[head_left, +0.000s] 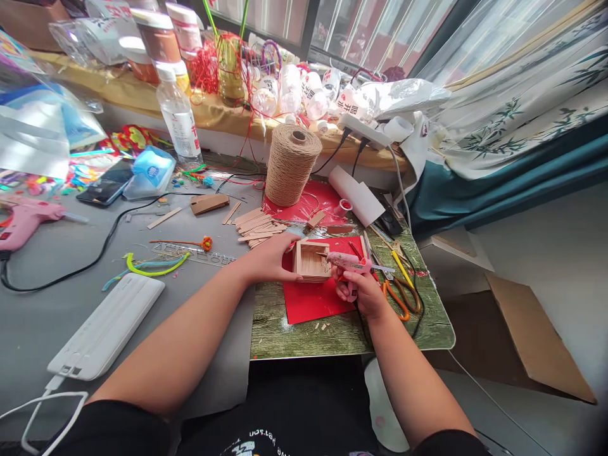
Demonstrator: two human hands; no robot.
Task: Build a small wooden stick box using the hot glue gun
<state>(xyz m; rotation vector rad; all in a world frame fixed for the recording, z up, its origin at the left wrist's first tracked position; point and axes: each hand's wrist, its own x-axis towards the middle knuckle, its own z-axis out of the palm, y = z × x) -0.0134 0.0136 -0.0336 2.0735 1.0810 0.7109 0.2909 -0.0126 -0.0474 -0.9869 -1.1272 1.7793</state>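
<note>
My left hand (272, 258) is closed on the side of a small box built from wooden sticks (311, 259), holding it on a red sheet (316, 301). My right hand (363, 290) grips a small pink glue gun (350, 265), its nozzle pointing left at the box's right side. A pile of loose wooden sticks (256, 227) lies just behind my left hand.
A big spool of jute twine (291, 163) stands behind the work. Orange-handled scissors (401, 296) lie right of my right hand. A second pink glue gun (26, 218), a phone (105, 183), a water bottle (178, 117) and a white power strip (107, 329) sit to the left.
</note>
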